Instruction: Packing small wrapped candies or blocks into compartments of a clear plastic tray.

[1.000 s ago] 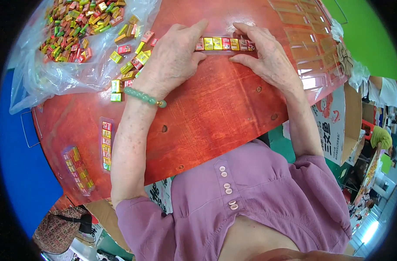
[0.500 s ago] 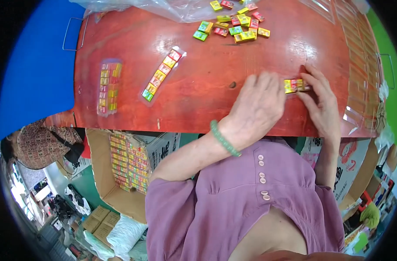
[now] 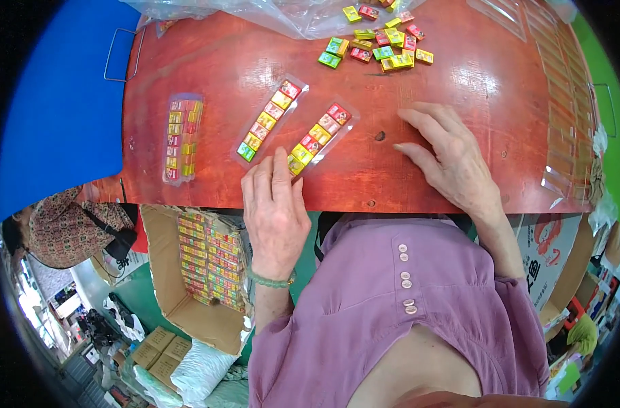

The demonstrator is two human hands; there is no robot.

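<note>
A clear plastic tray of small red and yellow boxes (image 3: 317, 139) lies slanted on the red table. My left hand (image 3: 274, 204) is at its near end, fingers stretched out, index finger and thumb beside the tray's edge. To its left lies a similar tray with a row of small boxes (image 3: 266, 122), a green one at its near end. My right hand (image 3: 453, 153) hovers or rests over the table to the right, with its thumb and fingers apart and nothing between them.
Loose small boxes (image 3: 391, 51) lie in a pile at the back beside a clear plastic bag (image 3: 303, 20). A filled two-row tray (image 3: 182, 139) lies far left. Empty clear trays (image 3: 568, 102) line the right side. Below the table edge stands an open carton (image 3: 167, 285); a person (image 3: 72, 228) is at left.
The tray that was between my hands at the right now lies left, beside the other slanted tray. My left hand has moved left with it; my right hand has shifted left and opened.
</note>
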